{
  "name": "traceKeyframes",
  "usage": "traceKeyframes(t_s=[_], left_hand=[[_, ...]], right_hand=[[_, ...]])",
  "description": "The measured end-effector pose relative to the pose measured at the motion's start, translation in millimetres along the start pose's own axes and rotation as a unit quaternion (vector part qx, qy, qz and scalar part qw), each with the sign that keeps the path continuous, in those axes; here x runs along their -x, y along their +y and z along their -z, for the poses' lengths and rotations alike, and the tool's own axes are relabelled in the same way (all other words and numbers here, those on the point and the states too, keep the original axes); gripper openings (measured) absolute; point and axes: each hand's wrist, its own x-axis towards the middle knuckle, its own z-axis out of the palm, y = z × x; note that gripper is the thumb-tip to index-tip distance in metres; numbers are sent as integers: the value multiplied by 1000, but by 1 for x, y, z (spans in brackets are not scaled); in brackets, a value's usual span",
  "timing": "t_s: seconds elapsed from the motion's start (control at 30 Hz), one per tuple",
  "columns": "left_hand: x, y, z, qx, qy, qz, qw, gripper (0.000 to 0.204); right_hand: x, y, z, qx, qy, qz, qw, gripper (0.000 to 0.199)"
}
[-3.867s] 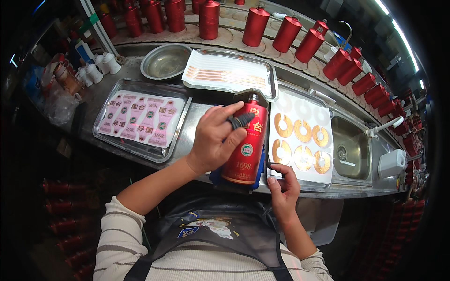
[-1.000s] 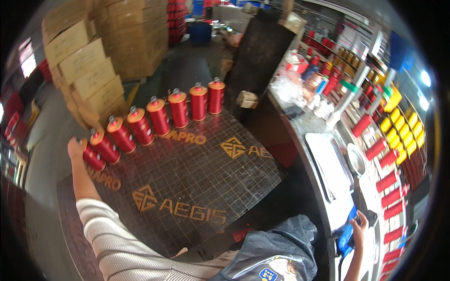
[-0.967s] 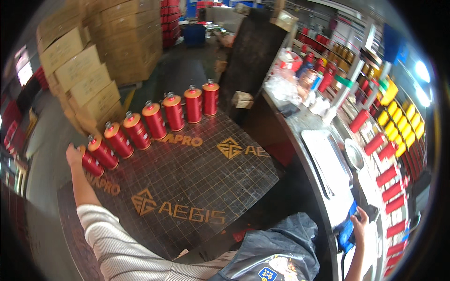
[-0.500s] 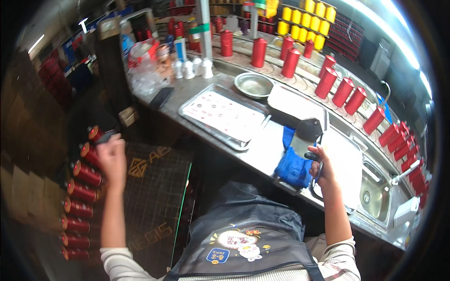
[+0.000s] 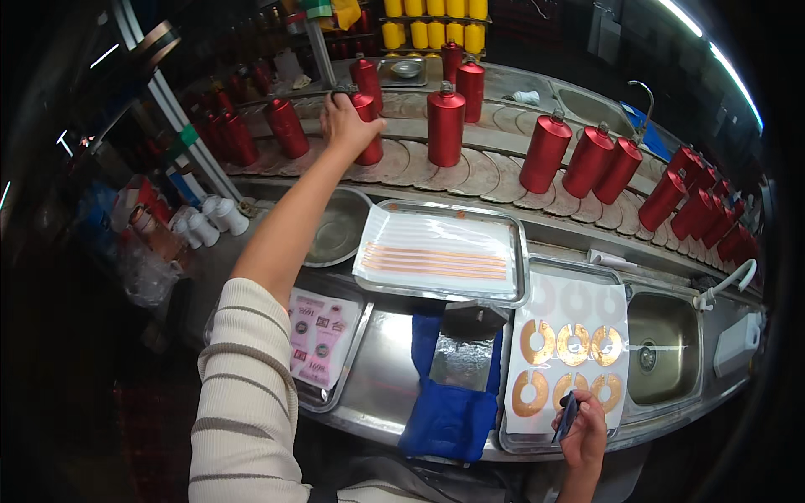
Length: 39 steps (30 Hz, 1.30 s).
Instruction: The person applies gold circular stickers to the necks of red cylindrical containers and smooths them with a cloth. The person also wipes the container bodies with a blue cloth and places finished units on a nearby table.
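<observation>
From where I stand, the person's left hand reaches far across the bench to the conveyor, its fingers wrapped about the upper part of a red bottle and the thumb laid across the front. The bottle stands upright on the conveyor's overlapping plates, with other red bottles spread along both sides of it and 1 more just behind. The right hand is low and near the body, thumb and fingers pinching a dark flat piece; I can't make out what kind of thing it is. That hand hangs over the lower part of a white sheet bearing 6 gold C-shaped labels in 2 rows of 3, with paler shapes above them. Left of this, a blue cloth drapes the bench below a shiny plate. Beyond lies a steel tray with a sheet of thin copper-coloured strips, its left end beside a metal bowl. A pink printed sheet shows partly past the striped sleeve, and a sink is set in at the right.
</observation>
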Motion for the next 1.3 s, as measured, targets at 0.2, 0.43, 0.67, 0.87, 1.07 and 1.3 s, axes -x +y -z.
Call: traceKeyframes(t_s=[0.2, 0.43, 0.67, 0.87, 1.07, 1.3], left_hand=[[-72, -32, -84, 41, -58, 142, 987, 108], [-32, -73, -41, 176, 39, -20, 983, 78], [116, -73, 182, 496, -180, 21, 849, 62], [234, -86, 255, 325, -241, 76, 911, 69], [262, -80, 250, 146, -231, 103, 956, 70], [264, -124, 271, 420, -384, 156, 807, 102]], right_hand=[[-23, 7, -9, 34, 39, 14, 999, 29], [-26, 38, -64, 12, 23, -17, 1000, 22], [-15, 82, -116, 17, 10, -64, 998, 19], [5, 86, -193, 117, -40, -117, 985, 16], [-4, 85, -192, 377, 41, 75, 922, 13], [-60, 57, -135, 723, 132, 180, 654, 28]])
